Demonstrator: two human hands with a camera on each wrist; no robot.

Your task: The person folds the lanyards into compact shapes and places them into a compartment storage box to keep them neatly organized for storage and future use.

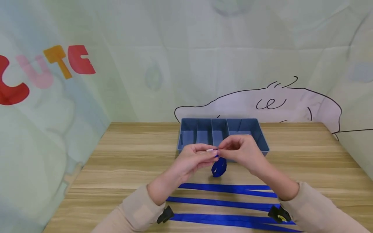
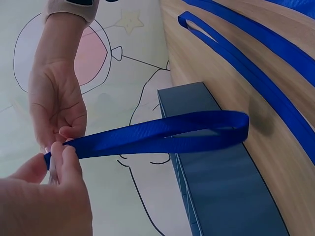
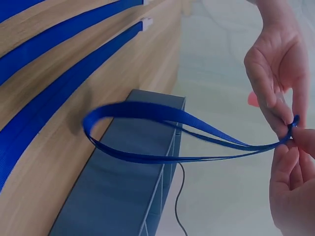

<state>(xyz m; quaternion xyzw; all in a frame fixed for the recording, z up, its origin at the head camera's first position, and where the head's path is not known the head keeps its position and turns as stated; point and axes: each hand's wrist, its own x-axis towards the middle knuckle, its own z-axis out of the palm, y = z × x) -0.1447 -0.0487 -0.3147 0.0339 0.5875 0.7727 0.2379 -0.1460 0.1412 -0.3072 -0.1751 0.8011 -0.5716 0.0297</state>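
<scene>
A blue ribbon lanyard (image 1: 219,167) hangs as a loop beneath both hands, close in front of the divided tray. My left hand (image 1: 192,158) holds its top end between thumb and fingers, where a small white clip (image 1: 209,150) shows. Thumb and index finger of my right hand (image 1: 243,152) pinch the ribbon right beside the left fingertips. From the left wrist view, the doubled blue band (image 2: 157,132) runs away from the fingertips to a rounded fold. Seen from the right wrist, the loop (image 3: 142,110) spreads wider, and its gathered end (image 3: 294,122) sticks out between the fingers.
The blue-grey tray (image 1: 188,125) with several compartments stands at the table's back edge. Nearer me, three more blue lanyards (image 1: 221,203) lie stretched sideways in rows on the wooden table (image 1: 131,155); white end pieces (image 3: 146,23) show on some. A printed cloth (image 1: 140,64) hangs behind.
</scene>
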